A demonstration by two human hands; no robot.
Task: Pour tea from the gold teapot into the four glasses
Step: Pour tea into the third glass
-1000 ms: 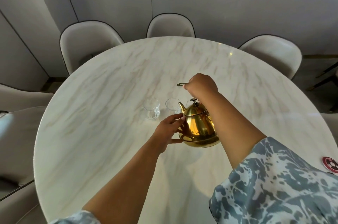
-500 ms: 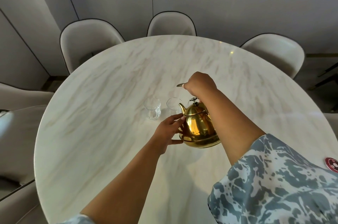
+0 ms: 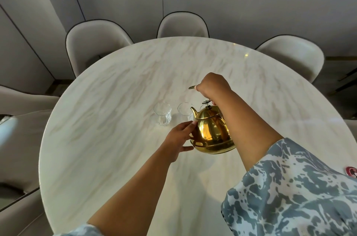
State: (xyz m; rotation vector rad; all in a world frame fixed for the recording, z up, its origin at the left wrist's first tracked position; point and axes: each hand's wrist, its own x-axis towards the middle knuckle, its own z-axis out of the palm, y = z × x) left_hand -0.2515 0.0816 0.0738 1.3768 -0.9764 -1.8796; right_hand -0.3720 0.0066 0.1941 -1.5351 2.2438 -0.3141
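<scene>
On the marble worktop, the left hand lies spread against the side of the gold teapot, fingers open. The teapot hangs tilted above the surface (spout toward the glasses). The right hand, its grip closed, holds its handle. Beyond stand two clear glasses, visible just beside the spout.

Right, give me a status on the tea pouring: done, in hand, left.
Done: nothing shows as poured; the two glasses in view, the left glass and the glass by the spout, look clear and empty. In hand: the right hand lifts the gold teapot by its handle, the left hand steadies its side, spout near the second glass. Left: all the pouring; the other two glasses are hidden.
</scene>
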